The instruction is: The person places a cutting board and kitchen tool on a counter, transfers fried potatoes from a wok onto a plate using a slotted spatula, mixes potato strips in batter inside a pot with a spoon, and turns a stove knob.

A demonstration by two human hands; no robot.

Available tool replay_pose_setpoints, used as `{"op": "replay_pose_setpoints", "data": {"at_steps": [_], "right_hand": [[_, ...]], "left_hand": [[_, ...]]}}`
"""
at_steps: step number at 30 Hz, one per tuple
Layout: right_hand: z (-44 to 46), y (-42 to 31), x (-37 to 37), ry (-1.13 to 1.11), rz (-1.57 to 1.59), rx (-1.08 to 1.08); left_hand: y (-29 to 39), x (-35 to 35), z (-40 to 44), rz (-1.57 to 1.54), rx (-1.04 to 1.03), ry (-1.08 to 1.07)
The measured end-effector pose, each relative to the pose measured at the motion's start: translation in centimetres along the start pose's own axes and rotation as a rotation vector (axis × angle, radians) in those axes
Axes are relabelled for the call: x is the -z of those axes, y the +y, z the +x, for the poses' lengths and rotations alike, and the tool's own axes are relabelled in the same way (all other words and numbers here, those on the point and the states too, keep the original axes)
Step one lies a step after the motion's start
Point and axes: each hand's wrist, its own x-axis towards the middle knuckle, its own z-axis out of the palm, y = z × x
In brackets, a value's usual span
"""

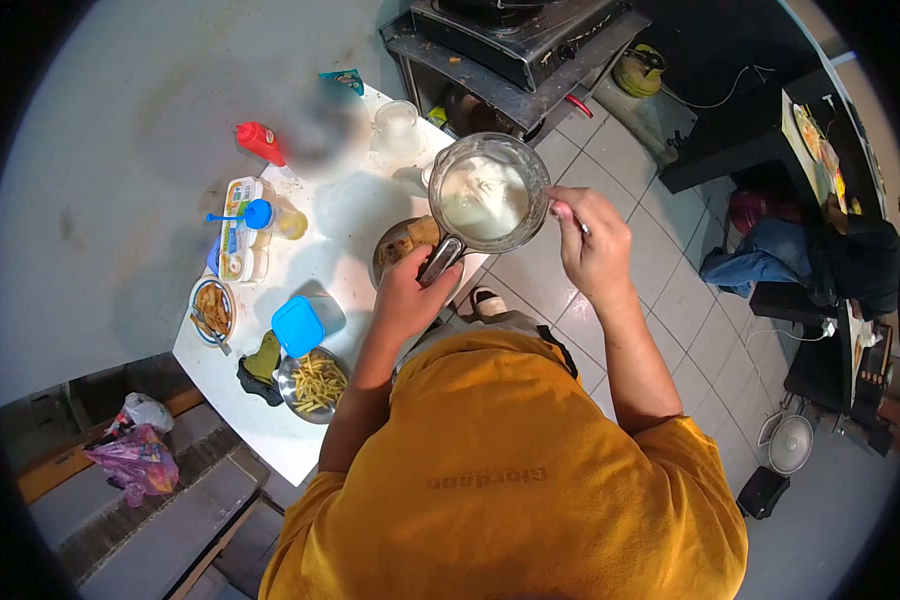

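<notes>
My left hand (415, 285) is wrapped around the dark handle of a saucepan (538, 222), raised over the table's right edge. Inside the pan lies a thick white, creamy mixture (483, 200). At the pan's right rim, my right hand (595, 235) is closed in a pinch around a thin utensil; a small pale end shows by the fingers, and its kind is hidden. Partly behind my left hand, a round metal plate (380, 250) bears browned, folded pieces of food (410, 240).
On the white table (260, 400) are a bowl of fries (315, 383), a blue-lidded container (298, 326), a plate of fried food (212, 312), a blue-topped bottle (260, 214), a red squeeze bottle (260, 143) and a glass pitcher (396, 125). A gas stove (530, 45) stands beyond.
</notes>
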Motion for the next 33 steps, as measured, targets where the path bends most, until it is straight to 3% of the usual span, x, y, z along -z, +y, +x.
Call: {"op": "replay_pose_setpoints", "data": {"at_steps": [7,9,12,16,21,33], "right_hand": [[-0.5,2.5,-1.1,-0.039,-0.072,-0.024],[-1.0,2.3,-1.6,-0.018,0.153,-0.381],[-1.8,2.4,-1.7,-0.034,0.245,-0.395],[-2.6,0.7,0.1,-0.025,0.338,-0.317],[-2.6,0.1,1.1,-0.207,0.158,-0.052],[-1.8,0.7,-0.7,-0.163,0.034,0.113]], "left_hand": [[-0.3,-0.4,0.1,0.032,-0.064,0.017],[-0.1,-0.5,-0.1,0.034,-0.063,0.018],[0.3,-0.5,0.0,0.025,-0.058,0.023],[1.4,-0.1,-0.2,0.037,-0.057,0.042],[1.9,0.2,-0.4,0.034,-0.022,0.049],[0.6,-0.2,-1.0,0.029,-0.007,0.055]]}}
